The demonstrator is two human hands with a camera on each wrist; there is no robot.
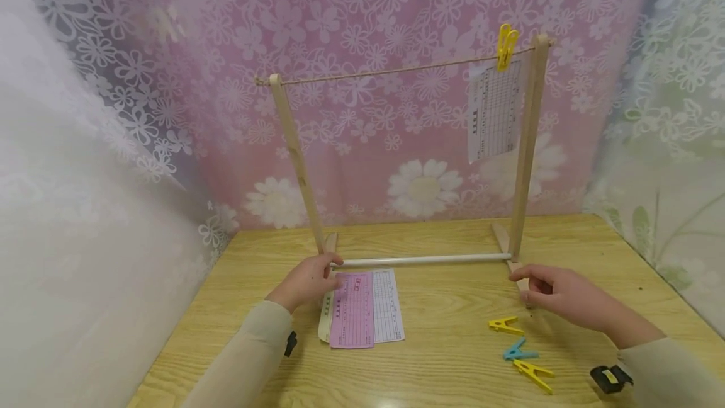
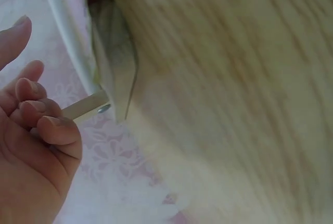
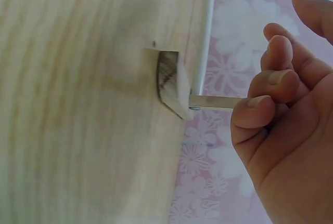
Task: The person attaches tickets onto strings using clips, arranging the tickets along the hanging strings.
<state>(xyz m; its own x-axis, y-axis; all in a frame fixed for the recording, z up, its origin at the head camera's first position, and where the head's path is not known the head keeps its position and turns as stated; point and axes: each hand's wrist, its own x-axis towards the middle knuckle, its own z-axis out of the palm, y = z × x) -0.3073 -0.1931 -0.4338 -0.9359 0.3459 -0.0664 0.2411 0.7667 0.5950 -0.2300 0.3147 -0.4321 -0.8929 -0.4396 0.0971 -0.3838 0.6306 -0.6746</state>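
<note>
My left hand (image 1: 306, 279) hovers by the left foot of a wooden stand, its thumb over the upper edge of a pink slip (image 1: 354, 317). In the left wrist view its fingers (image 2: 39, 107) curl loosely, holding nothing. Close to the stand's right foot (image 1: 522, 282) is my right hand (image 1: 566, 294); thumb and fingers (image 3: 276, 81) stand apart with nothing between them. Under the pink slip lie a white slip (image 1: 387, 307) and a pale yellow one (image 1: 325, 320). Whether either hand touches the stand, I cannot tell.
Between the stand's posts runs a rope (image 1: 385, 72). A yellow clothespin (image 1: 506, 49) there holds a white printed slip (image 1: 494, 112). A white rod (image 1: 425, 260) joins the posts below. Yellow (image 1: 506, 325), blue (image 1: 518, 350) and yellow clothespins (image 1: 533, 374) lie on the wooden table (image 1: 442, 370).
</note>
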